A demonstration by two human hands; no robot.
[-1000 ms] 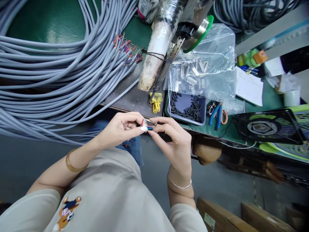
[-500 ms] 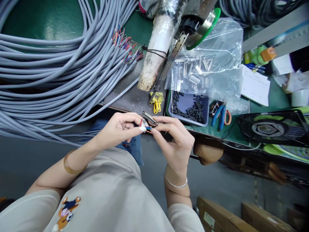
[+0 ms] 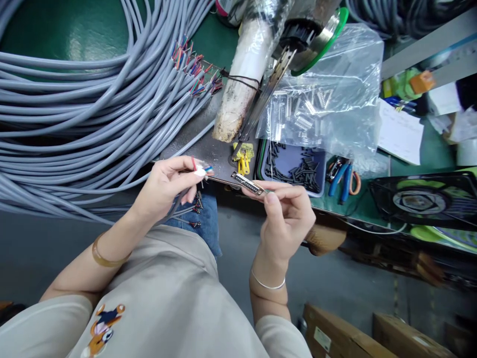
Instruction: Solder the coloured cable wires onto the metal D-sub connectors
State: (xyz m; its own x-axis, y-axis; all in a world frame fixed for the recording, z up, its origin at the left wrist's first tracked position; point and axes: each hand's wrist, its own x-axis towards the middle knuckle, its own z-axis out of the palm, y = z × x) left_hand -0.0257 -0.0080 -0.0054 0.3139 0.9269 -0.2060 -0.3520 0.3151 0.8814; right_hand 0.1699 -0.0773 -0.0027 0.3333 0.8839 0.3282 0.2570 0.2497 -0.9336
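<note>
My left hand [image 3: 169, 184] pinches the stripped end of a grey cable, whose thin coloured wires [image 3: 208, 170] stick out past the thumb. In my right hand [image 3: 285, 214] a metal multi-pin connector [image 3: 247, 183] is held by one end between thumb and fingers, with its row of contacts facing up. The wires and the connector are apart, with a gap between the two hands. Below the left hand, several cable ends with dark tips [image 3: 197, 209] lie over my lap. Behind the connector, a yellow clip-like tool [image 3: 243, 164] lies on the bench.
Coiled grey cables [image 3: 93, 124] fill the left side. A wrapped white tube [image 3: 238, 84] and a solder-like wire spool [image 3: 324, 44] stand at the back. A blue tray [image 3: 320, 191] of small black pieces, a plastic bag [image 3: 350, 99], pliers [image 3: 343, 181] and a fan [image 3: 421, 199] are on the right.
My hands have moved apart. The left drew back leftward with the wires, and the right shifted rightward with the connector, which was close against the wires before.
</note>
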